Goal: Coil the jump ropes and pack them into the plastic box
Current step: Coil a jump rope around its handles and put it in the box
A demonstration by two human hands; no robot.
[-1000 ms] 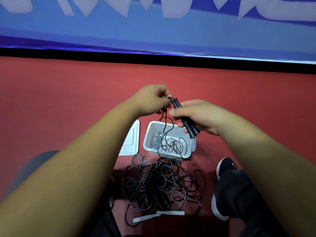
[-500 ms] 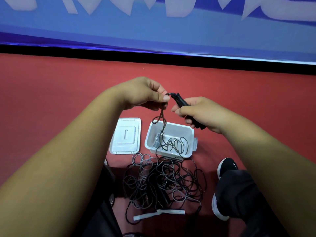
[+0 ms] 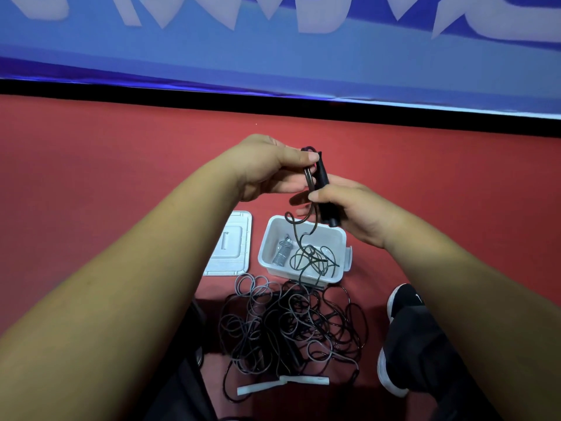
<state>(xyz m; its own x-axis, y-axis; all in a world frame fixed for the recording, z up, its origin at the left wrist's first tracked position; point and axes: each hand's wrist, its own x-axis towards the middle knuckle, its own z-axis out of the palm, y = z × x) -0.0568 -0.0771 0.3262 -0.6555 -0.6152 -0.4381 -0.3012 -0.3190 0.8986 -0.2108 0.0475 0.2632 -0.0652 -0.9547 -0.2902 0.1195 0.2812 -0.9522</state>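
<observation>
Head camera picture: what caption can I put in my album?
Left hand and right hand grip a black jump rope above the open plastic box.

Left hand and right hand on black jump rope above open plastic box

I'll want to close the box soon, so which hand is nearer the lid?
Left. The left hand, pinching the rope, is up and right of the lid; the right hand, gripping the handle, is over the box.

The translucent white rectangular plastic box and flat white plastic lid look smooth; the black cylindrical rope handle looks matt
</observation>
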